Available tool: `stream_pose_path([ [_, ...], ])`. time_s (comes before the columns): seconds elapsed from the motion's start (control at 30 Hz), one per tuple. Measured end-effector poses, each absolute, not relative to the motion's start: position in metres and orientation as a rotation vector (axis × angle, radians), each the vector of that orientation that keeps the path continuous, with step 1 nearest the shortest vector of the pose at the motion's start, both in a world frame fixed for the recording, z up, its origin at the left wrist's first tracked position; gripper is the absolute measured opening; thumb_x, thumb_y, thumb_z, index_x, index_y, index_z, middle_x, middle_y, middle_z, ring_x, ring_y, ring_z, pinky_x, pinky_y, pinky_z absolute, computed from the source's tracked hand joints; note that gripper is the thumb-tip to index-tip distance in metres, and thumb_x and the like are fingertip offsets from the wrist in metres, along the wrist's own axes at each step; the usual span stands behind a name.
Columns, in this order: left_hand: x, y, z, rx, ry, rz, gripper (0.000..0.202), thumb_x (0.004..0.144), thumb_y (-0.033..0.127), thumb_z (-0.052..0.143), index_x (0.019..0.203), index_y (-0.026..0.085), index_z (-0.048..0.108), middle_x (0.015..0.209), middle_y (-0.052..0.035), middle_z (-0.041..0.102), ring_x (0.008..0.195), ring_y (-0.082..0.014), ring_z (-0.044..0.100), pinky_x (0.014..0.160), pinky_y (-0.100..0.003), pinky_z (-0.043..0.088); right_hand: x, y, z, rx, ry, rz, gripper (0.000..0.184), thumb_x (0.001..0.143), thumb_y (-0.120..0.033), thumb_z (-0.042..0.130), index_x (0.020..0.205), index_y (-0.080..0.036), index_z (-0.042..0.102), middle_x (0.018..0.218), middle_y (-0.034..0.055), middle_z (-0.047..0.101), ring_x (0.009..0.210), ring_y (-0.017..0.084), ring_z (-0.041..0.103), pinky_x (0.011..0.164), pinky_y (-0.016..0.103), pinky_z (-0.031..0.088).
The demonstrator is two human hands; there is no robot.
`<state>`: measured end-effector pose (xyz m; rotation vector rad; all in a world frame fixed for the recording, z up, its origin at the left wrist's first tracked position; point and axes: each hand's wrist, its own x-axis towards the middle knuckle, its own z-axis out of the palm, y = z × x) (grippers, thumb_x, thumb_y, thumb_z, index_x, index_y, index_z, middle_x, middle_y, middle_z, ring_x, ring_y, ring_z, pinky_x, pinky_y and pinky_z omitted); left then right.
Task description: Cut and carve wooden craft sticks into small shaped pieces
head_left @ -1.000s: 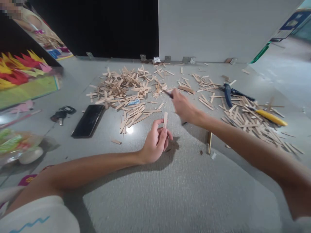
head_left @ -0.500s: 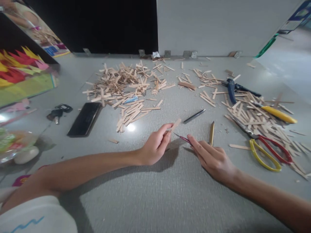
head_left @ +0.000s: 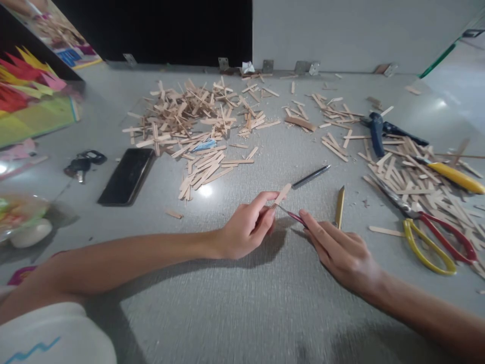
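Note:
My left hand (head_left: 248,226) pinches a short flat wooden stick (head_left: 283,193) between thumb and forefinger, low over the grey table (head_left: 242,303). My right hand (head_left: 341,253) lies just to its right with the fingers stretched along a thin red-handled knife (head_left: 293,216), holding it. The knife's tip points left and meets the lower end of the stick. A black pen (head_left: 310,176) and a yellowish knife (head_left: 340,199) lie on the table just beyond both hands.
Piles of wooden sticks (head_left: 189,121) spread across the far table, with more sticks (head_left: 409,177) on the right. Red-and-yellow scissors (head_left: 432,227), blue pliers (head_left: 377,132) and a yellow-handled tool (head_left: 454,176) lie right. A black phone (head_left: 127,175) and keys (head_left: 81,163) lie left.
My right hand came back from the far stick pile, where it left the black pen, to the near table and took the red-handled knife. The blade tip now touches the stick.

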<state>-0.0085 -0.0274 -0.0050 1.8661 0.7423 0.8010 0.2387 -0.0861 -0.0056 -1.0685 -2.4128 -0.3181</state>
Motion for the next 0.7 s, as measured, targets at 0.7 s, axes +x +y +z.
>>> stream_pose_path([
  [0.7,-0.0089,-0.0233,-0.0080,1.936,0.799,0.620,0.036,0.110,0.028,0.034,0.141,0.014,0.046,0.069,0.0036,0.064,0.052,-0.0118,0.055,0.055,-0.023,0.041,0.2417,-0.0861,-0.0092,-1.122,-2.485,-0.288,0.069,0.106,0.003,0.045,0.172,-0.011,0.026,0.081,-0.0012,0.073,0.053,0.010,0.062,0.047,0.025,0.046],
])
